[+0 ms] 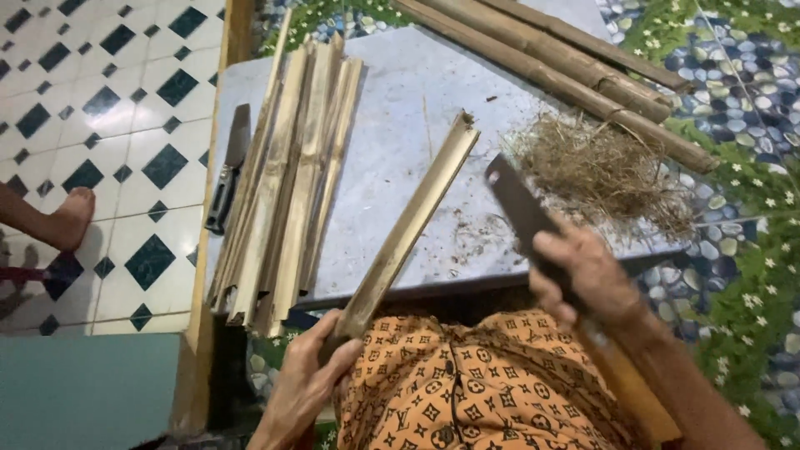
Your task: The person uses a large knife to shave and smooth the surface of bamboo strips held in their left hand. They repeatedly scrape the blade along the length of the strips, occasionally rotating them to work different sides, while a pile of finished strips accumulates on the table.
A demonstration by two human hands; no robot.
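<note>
left hand: fingers wrapped tight round the near end of the bamboo strip, low in the picture, just over the lap.
right hand: fist closed on the handle of a big knife; dark blade stuck up and away, to the right of the strip, not touching it.
strip position: near end in the left hand, middle across the front edge of the grey table, far end raised over the tabletop.
long axis: diagonal, lower left to upper right; far tip pointed away from the person, toward the loose shavings.
face: hollow inner side looked turned up.
neighbours: stack of split strips just left of it, a second knife beyond that, whole bamboo poles along the far right edge.
risk 1: blade sat near the holding hand's line; a glancing stroke down the strip could have run into those fingers.
risk 2: only one end was held; a hard stroke could have twisted or kicked the strip off the table edge.
risk 3: split edges likely sharp; a sliding grip meant splinters.
risk 4: another person's bare foot was on the tiled floor at left, well apart.
</note>
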